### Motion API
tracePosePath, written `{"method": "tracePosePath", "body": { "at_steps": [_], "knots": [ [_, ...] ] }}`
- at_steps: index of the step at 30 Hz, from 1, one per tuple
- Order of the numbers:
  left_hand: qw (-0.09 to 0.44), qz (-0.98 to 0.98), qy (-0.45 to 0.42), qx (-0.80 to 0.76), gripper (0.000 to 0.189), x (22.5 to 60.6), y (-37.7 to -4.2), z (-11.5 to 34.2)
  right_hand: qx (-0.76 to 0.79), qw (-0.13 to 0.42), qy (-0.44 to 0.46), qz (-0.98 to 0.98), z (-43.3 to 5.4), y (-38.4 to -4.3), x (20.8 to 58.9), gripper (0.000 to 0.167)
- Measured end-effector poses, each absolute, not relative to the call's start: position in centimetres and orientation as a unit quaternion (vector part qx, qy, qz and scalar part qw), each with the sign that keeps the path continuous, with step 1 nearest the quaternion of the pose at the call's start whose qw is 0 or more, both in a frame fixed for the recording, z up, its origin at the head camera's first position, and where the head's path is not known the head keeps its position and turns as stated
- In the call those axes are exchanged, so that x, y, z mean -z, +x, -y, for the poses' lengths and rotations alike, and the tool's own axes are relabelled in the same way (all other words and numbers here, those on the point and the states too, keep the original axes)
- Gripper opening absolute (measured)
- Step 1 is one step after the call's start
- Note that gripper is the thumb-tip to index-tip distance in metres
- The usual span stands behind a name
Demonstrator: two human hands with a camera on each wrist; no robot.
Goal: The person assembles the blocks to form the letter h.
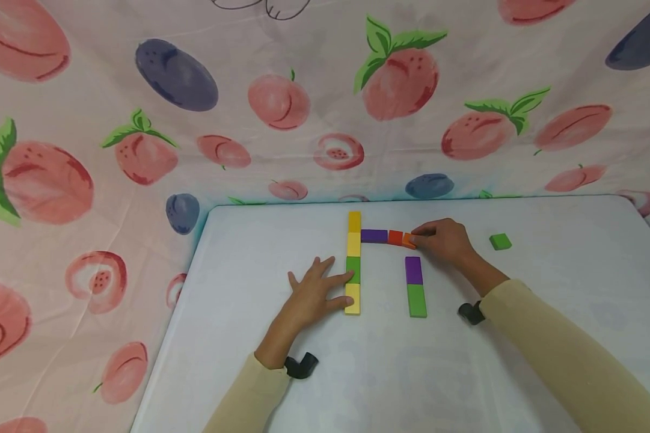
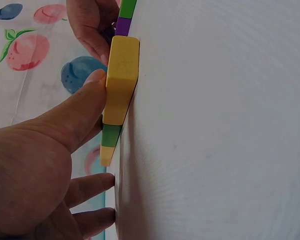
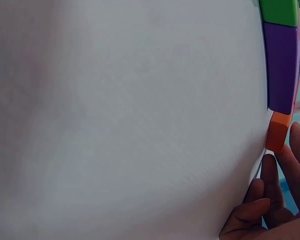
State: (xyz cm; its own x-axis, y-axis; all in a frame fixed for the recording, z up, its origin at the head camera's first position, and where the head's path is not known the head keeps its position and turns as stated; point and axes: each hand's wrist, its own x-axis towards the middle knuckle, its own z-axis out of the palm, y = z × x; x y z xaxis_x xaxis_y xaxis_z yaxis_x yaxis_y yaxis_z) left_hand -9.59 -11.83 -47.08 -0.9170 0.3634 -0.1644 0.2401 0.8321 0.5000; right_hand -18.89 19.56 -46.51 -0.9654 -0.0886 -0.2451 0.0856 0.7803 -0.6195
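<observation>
A vertical line of blocks lies on the white table: a yellow block (image 1: 354, 222) at the far end, another yellow one, a green block (image 1: 353, 263), and a near yellow block (image 1: 353, 305). My left hand (image 1: 312, 294) is spread, its thumb on the near yellow block and its index fingertip on the green one. From this line a purple block (image 1: 374, 236) and a red block (image 1: 395, 238) run to the right. At the row's end my right hand (image 1: 442, 239) pinches a small orange block (image 3: 278, 132), which sits slightly tilted beside the red one.
Below the short row, a second purple block (image 1: 413, 270) and a long green block (image 1: 417, 300) lie end to end. Farther right lies a single small green block (image 1: 500, 242). Fruit-patterned cloth (image 1: 303, 150) hangs behind the white table (image 1: 357, 379).
</observation>
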Motion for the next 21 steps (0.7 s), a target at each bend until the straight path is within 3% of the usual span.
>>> {"method": "tracePosePath", "body": {
  "at_steps": [21],
  "knots": [
    [0.126,-0.949,0.156,-0.242,0.058,47.1,-9.6,11.8,0.330,0.133,0.011,-0.934,-20.6,-18.5,45.2,0.040]
  ]
}}
